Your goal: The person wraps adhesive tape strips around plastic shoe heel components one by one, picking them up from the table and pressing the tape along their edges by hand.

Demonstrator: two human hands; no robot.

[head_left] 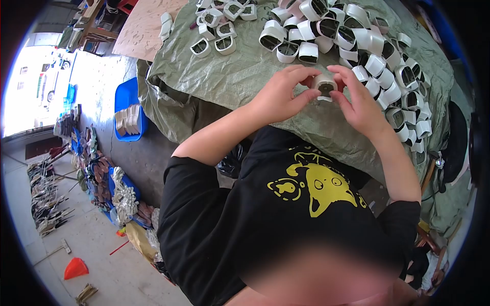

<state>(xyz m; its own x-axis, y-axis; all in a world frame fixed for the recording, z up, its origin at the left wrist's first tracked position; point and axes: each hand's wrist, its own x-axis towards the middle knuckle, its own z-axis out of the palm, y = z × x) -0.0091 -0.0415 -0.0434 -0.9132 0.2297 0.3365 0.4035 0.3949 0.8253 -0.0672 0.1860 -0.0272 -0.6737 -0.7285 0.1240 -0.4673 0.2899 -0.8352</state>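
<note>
My left hand (287,93) and my right hand (359,104) meet over the near edge of the covered table. Between their fingertips is a small white D-shaped band (324,81) with a dark inside, gripped from both sides. Just beyond my hands lies a large heap of similar white bands (309,52), spreading round to the right. Some show dark openings. A smaller, looser group of white bands (225,45) lies at the far left of the cloth.
A wrinkled green tarp (224,79) covers the table and hangs over its edge. Left on the floor stands a blue bin (121,97) holding stacked beige pieces. A wooden board (145,28) adjoins the table at the back left. More bundled materials (99,176) line the left floor.
</note>
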